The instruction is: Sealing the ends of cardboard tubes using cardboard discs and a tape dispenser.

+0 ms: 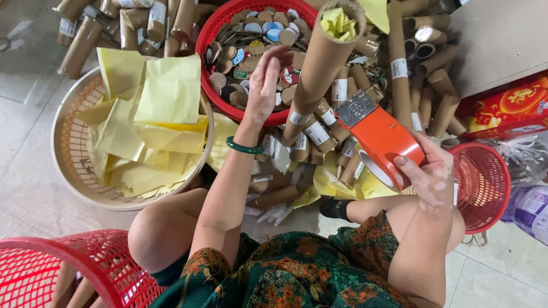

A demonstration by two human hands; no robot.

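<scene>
My left hand [264, 85], with a green bangle [244, 148] on the wrist, reaches with its fingers stretched out over a red basket [210, 31] full of round caps [257, 28]. It holds nothing. Just to its right a long cardboard tube [322, 63] stands tilted, with crumpled yellow paper [338, 23] stuffed in its open top. The tube's lower end is hidden among other tubes. My right hand [431, 177] grips an orange tape dispenser [382, 137], held up to the right of the tube.
A beige basket [63, 154] of yellow paper sheets [154, 114] sits at the left. Piles of cardboard tubes [422, 74] lie ahead and at top left. A red mesh basket [485, 182] stands at the right, another [57, 262] at bottom left. A red box [508, 108] and plastic bags [531, 205] are far right.
</scene>
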